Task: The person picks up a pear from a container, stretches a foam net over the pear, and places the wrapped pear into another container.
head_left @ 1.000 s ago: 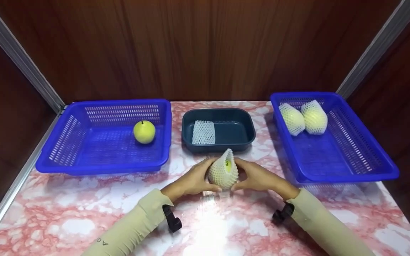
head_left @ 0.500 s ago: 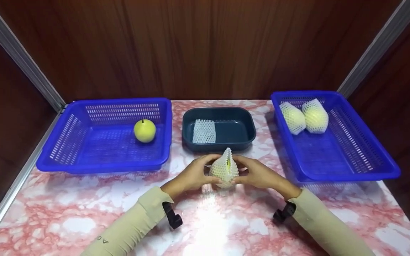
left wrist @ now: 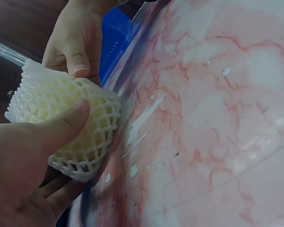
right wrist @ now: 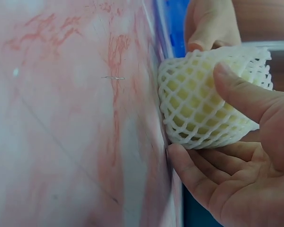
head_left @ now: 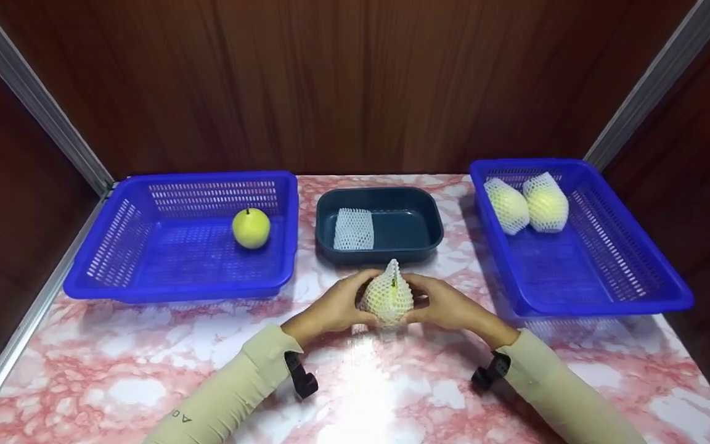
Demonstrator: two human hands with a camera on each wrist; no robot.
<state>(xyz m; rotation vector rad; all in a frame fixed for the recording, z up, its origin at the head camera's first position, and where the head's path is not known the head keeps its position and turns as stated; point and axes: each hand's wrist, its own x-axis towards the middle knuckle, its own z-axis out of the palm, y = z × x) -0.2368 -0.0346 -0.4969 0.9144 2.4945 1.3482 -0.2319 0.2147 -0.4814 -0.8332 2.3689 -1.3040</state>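
Note:
A yellow-green pear in a white foam net sleeve (head_left: 387, 301) stands upright at the table's middle, its dark stem showing through the sleeve's gathered, peaked top. My left hand (head_left: 338, 306) grips it from the left and my right hand (head_left: 446, 303) from the right. In the left wrist view, the left thumb presses the netting while other fingers curl beneath. The right wrist view shows the right thumb on the sleeve (right wrist: 194, 101), fingers bent around its far side. Just beyond the hands is a dark tray (head_left: 407, 229) with a flat foam net (head_left: 354, 229) in its left half.
At the left, a blue basket (head_left: 176, 290) holds one bare pear (head_left: 251, 228). Another blue basket (head_left: 607, 306) on the right contains two net-wrapped pears (head_left: 545, 203), side by side at its back left. A wooden panel (head_left: 355, 86) rises behind the marbled table (head_left: 145, 357).
The sleeve's top opening, wider and facing right earlier, has narrowed, with the stem now showing nearer the front. Both hands shift their fingers slightly around the pear. Baskets and tray stay put.

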